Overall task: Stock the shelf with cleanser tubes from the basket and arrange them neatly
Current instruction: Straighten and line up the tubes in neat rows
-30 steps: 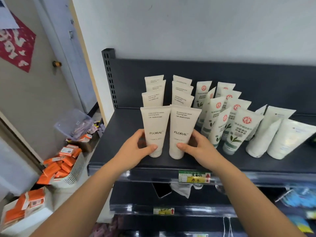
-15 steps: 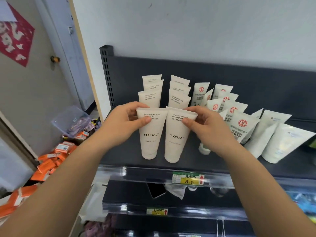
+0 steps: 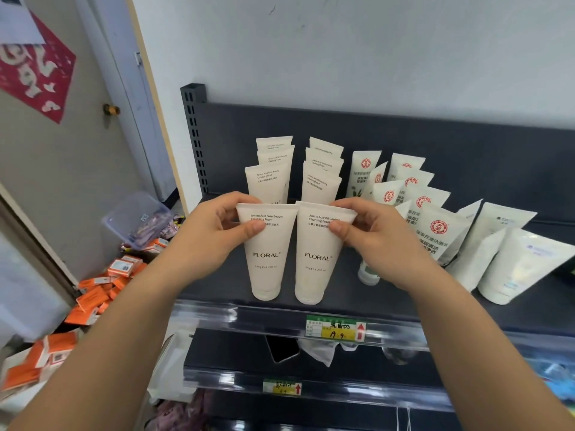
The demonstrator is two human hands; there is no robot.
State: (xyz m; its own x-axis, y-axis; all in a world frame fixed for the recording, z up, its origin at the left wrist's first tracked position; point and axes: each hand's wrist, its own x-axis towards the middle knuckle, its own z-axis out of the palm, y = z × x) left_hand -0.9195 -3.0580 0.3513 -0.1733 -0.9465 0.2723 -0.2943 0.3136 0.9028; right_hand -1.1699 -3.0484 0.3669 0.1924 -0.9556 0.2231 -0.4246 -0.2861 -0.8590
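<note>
At the front edge of the dark shelf [image 3: 345,287], the left hand [image 3: 211,236] is pinching the top of the left tube [image 3: 267,259] between thumb and curled fingers; just beside it, the right tube [image 3: 315,265] is standing cap-down, the right hand [image 3: 378,241] pinching its top likewise.

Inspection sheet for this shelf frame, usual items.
Surface: dark shelf, price tag on front rail.
Job's things: left FLORAL tube and right FLORAL tube upright at the front, side by side; matching rows behind.
Clutter: orange boxes and clear bin piled left of shelf; phone on lower shelf.
Hands: left hand pinches left FLORAL tube's top; right hand pinches right FLORAL tube's top.
Cables: two thin white strands at bottom edge; cannot tell what.
Surroundings: white wall, red paper at left.
</note>
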